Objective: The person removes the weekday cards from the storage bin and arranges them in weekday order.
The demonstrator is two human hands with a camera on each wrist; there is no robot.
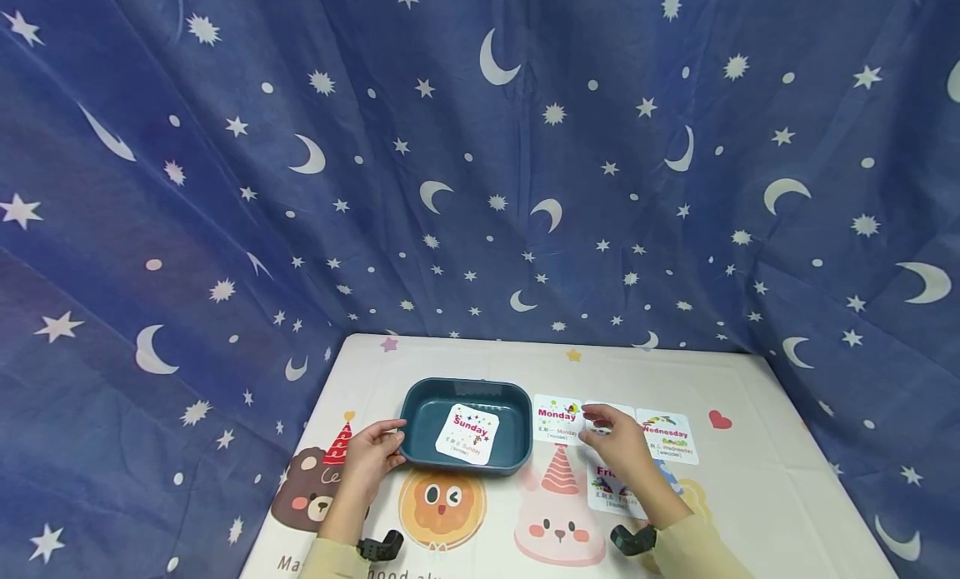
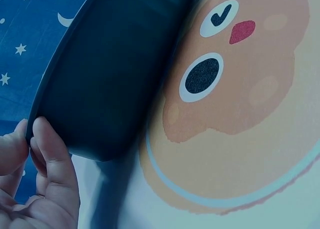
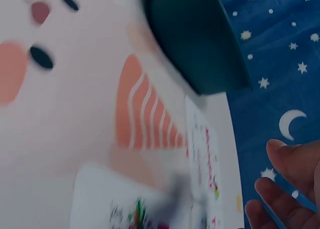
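Observation:
My left hand [image 1: 369, 458] pinches the rim of a dark teal plastic tray [image 1: 426, 425] at its left end, the thumb on one side and the fingers on the other in the left wrist view. Inside the tray, a white Sunday card [image 1: 467, 437] lies face up and slightly turned. Over the row of cards to the right, my right hand [image 1: 621, 446] has its fingers loosely bent and holds nothing. Just left of its fingertips is the Monday card [image 1: 553, 425]. It partly covers a middle card [image 1: 626, 409] and the Friday card [image 1: 609, 494]; the Wednesday card [image 1: 670, 437] lies beyond it.
A pale tablecloth [image 1: 757, 471] printed with cartoon animals covers the table. Behind it and at both sides hangs a blue curtain [image 1: 480, 254] with moons and stars. Black wrist cameras sit on both wrists.

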